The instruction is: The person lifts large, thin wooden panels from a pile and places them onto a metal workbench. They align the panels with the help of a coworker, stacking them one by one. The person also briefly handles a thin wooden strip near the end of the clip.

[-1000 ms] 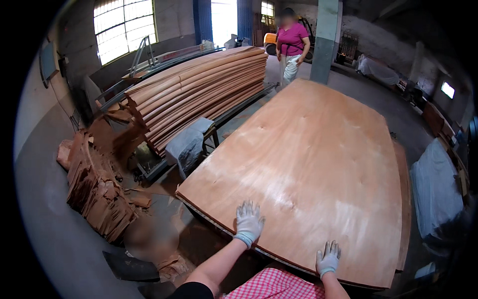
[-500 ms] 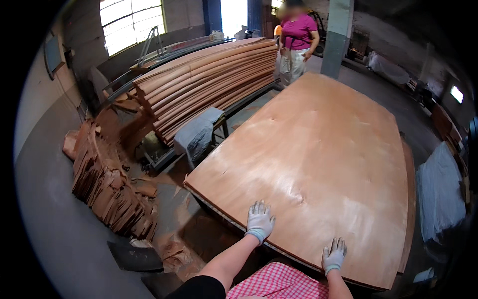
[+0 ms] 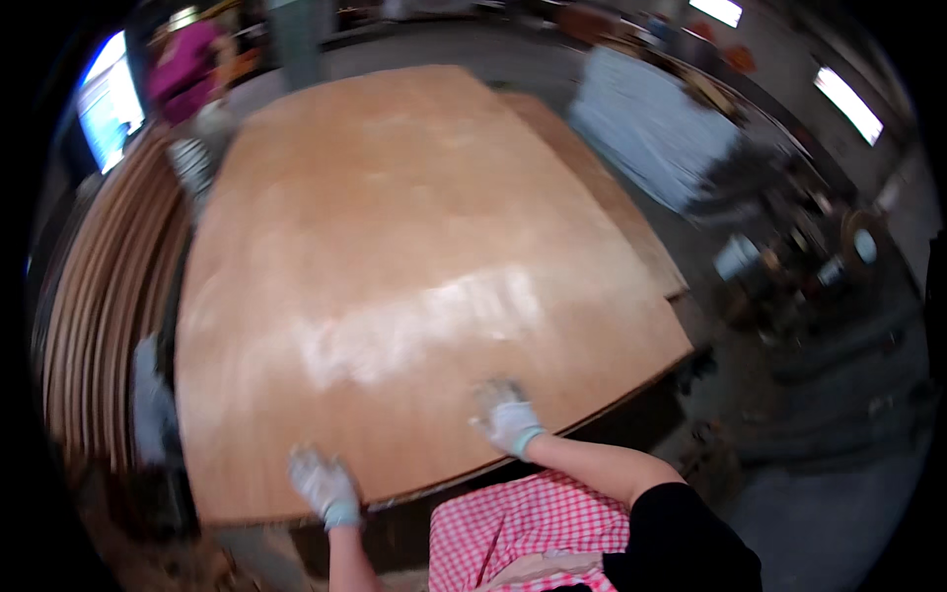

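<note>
A broad reddish-tan wood sheet [image 3: 395, 227], apparently veneer or plywood, lies flat in front of me with a glossy sheen. My left hand [image 3: 324, 483], in a white glove with a pale blue cuff, rests open on the sheet close to its near edge. Farther right, my right hand [image 3: 508, 419], gloved alike, lies on it too with fingers stretched out, slightly blurred. Neither hand grips anything. Under the right side of this sheet, another wood sheet [image 3: 592, 187] sticks out.
Layered wood sheets [image 3: 109, 306] are stacked at the left, with a grey covered object [image 3: 153, 405] beside them. A person in a magenta top [image 3: 187, 74] stands at the far left, near a pillar [image 3: 296, 44]. A plastic-wrapped stack [image 3: 646, 123] and a white bucket [image 3: 735, 257] are on the right.
The view has swung to the right, so the sheet stack and the person now appear farther left. My hands stay flat on the sheet, the right one now reaching farther in than the left.
</note>
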Motion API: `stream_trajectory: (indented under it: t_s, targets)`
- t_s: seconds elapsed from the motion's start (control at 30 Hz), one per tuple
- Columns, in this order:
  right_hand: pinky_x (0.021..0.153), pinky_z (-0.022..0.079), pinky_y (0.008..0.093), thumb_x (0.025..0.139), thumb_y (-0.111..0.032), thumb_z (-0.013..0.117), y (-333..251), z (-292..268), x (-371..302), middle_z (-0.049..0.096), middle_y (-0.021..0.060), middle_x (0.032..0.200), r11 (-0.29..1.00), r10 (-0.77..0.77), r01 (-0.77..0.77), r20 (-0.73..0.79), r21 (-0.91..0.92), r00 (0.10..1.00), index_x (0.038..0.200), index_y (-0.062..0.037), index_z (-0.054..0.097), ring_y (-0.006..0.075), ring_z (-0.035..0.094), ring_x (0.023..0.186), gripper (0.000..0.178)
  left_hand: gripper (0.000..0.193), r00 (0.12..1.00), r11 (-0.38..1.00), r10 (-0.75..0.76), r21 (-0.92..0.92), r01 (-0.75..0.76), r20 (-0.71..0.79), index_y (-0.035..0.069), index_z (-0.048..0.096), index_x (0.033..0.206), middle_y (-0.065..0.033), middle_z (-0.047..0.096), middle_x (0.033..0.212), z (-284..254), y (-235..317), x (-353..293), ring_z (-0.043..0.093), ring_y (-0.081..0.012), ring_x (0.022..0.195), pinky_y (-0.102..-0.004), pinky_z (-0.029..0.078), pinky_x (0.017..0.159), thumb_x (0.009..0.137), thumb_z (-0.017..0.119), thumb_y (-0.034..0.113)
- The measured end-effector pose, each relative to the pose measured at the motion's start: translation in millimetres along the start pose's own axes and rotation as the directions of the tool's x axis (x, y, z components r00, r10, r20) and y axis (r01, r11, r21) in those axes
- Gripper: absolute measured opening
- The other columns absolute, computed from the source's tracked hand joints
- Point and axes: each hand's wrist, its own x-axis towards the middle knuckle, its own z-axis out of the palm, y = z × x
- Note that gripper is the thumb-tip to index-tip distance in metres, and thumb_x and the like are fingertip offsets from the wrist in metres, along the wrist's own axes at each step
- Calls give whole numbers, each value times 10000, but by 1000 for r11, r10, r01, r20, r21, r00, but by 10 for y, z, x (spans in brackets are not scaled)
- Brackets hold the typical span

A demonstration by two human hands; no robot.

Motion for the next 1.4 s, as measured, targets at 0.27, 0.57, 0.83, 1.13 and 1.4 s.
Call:
stream_trajectory:
  t_s: [0.27,0.57,0.83,1.13,1.4]
  targets:
    - [1108,108,471,889,-428,411,-8,-31,-53,231,206,1448,975,96,-111,89,191,991,1360,-55,345,347,185,1355,604,576,980,981,189,60,-185,-67,-80,437,1251,-282,391,1323,-170,88,54,366,-425,1229,-502,301,1031,922,412,391]
    - [1105,127,486,900,-376,403,557,-485,-127,252,224,1430,938,301,-265,-145,223,943,1363,-64,340,372,228,1331,562,469,934,950,298,152,-271,-198,-74,481,1207,-269,475,1234,-175,103,-45,475,-405,1117,-478,388,956,934,417,302]
    - [1071,240,436,912,-306,449,800,-537,-1226,414,190,1341,822,447,-255,-300,510,842,1252,-26,471,330,369,1255,441,497,962,885,269,403,-231,-38,2,409,1302,-231,506,1215,-110,1,14,540,-326,1047,-423,445,884,942,338,338]
    - [937,417,370,884,-185,464,1210,-525,-3075,600,153,1122,436,876,-472,-242,766,416,1093,-21,600,312,540,1075,298,595,800,800,589,-62,-597,-111,33,317,1374,-230,260,1426,96,1839,-224,244,-352,1321,-470,203,1078,908,423,387]
    - [889,433,302,876,-133,498,2298,343,-3892,636,114,1061,-15,997,-404,-17,915,-76,1074,-11,605,218,583,1004,256,614,479,413,862,-317,-854,-167,-9,287,1369,-269,223,1422,-549,3709,-932,206,-403,1322,-492,124,1093,908,433,369]
